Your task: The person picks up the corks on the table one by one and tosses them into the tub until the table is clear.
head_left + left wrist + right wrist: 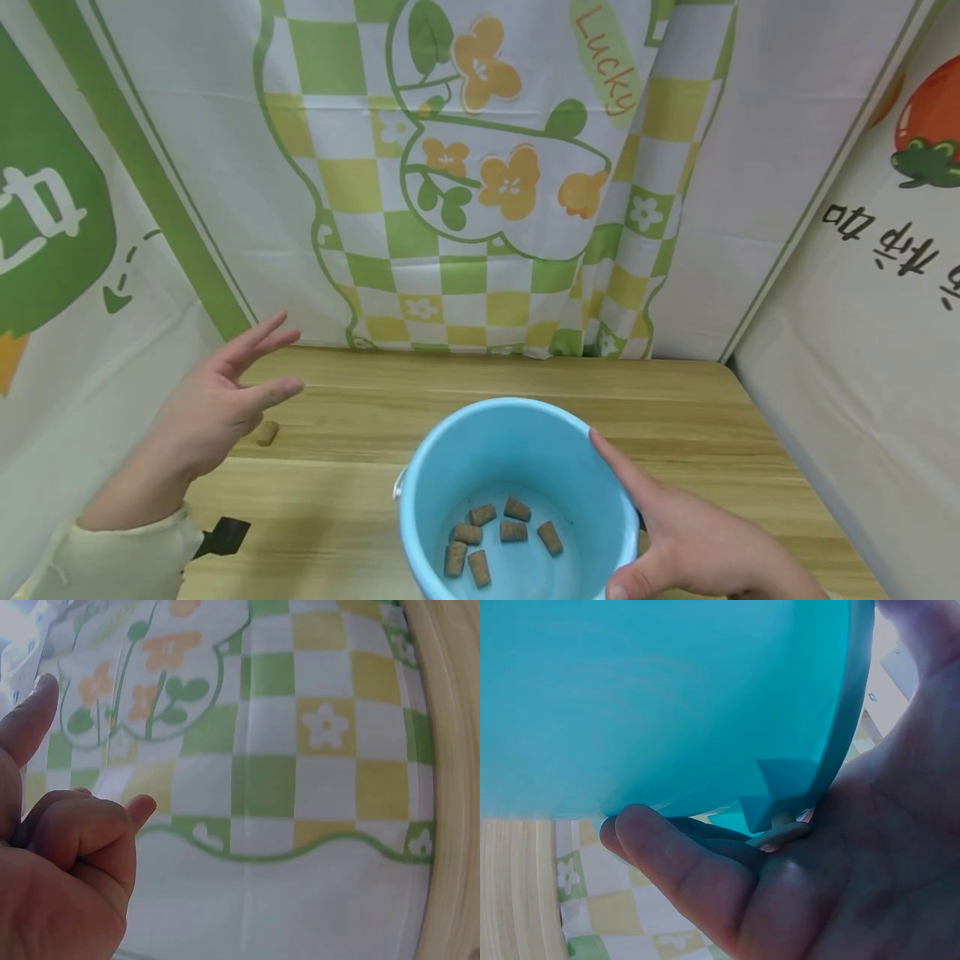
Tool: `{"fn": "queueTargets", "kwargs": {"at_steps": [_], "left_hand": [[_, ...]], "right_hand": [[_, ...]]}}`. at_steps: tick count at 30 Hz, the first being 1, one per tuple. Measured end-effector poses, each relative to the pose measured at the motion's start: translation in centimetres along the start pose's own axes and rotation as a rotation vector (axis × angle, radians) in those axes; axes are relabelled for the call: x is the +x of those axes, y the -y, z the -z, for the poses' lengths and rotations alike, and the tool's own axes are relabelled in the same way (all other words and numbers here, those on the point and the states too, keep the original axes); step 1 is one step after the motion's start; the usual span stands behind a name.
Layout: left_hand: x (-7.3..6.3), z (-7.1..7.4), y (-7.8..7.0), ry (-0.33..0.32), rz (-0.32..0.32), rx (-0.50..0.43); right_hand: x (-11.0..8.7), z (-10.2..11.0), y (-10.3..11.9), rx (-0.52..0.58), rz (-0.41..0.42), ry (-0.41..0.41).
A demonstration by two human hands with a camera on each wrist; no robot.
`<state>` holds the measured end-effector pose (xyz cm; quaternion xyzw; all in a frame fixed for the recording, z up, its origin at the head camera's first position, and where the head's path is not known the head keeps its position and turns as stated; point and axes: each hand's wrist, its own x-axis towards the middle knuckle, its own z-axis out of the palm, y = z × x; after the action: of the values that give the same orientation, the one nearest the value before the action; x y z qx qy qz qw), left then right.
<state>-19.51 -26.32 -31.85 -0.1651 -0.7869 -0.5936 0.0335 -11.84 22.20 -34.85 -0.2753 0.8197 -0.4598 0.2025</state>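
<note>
A light blue bucket point(517, 408) is at the front middle of the head view, its mouth facing up toward me. Several short brown cylinders, which look like corks point(513, 531), lie scattered on its bottom. My right hand point(693, 533) grips the bucket at its right side, with the thumb at the rim; in the right wrist view the fingers point(682, 862) lie along the outer wall. My left hand point(210, 408) hovers at the left with fingers spread and holds nothing. Close to it, one loose cork point(267, 432) lies on the table.
The wooden table point(337, 492) reaches back to a checked, flower-printed curtain point(450, 292). Printed cloth walls stand at the left and right. A white handle joint point(399, 483) sticks out from the bucket's left side. Part of a brown object point(643, 542) shows beside the bucket's right wall.
</note>
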Motion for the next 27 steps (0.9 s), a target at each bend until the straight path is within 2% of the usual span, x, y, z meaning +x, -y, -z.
{"fn": "queueTargets", "kwargs": {"at_steps": [2,6,9,13,16,18,21,24,27], "left_hand": [[-0.5,1.2,0.7,-0.044,0.003,-0.059],[-1.7,3.6,2.5,-0.115,-0.004,-0.271],[-2.4,5.4,3.9,-0.239,-0.004,-0.427],[-3.2,7.7,5.8,-0.469,0.037,-0.586],[-3.8,9.1,7.5,-0.566,0.080,-0.694],[-4.2,9.7,8.7,-0.592,0.114,-0.728],[-4.9,10.3,10.4,-0.571,0.135,-0.814],[-5.3,10.5,11.6,-0.553,0.169,-0.848],[-5.4,10.8,12.7,-0.518,0.246,-0.811]], "right_hand": [[0.0,0.0,0.0,0.001,0.004,0.000],[0.0,0.0,0.0,-0.016,0.019,-0.009],[0.0,0.0,-0.1,-0.015,0.024,-0.014],[0.0,0.0,-0.1,-0.008,0.020,-0.014],[0.0,0.0,0.0,-0.017,0.015,-0.018],[0.0,0.0,0.0,-0.011,0.011,-0.017],[0.0,0.0,0.0,0.010,0.004,-0.013],[0.0,-0.1,0.1,0.018,0.002,-0.013],[0.0,-0.1,0.1,0.001,0.007,-0.018]]}}
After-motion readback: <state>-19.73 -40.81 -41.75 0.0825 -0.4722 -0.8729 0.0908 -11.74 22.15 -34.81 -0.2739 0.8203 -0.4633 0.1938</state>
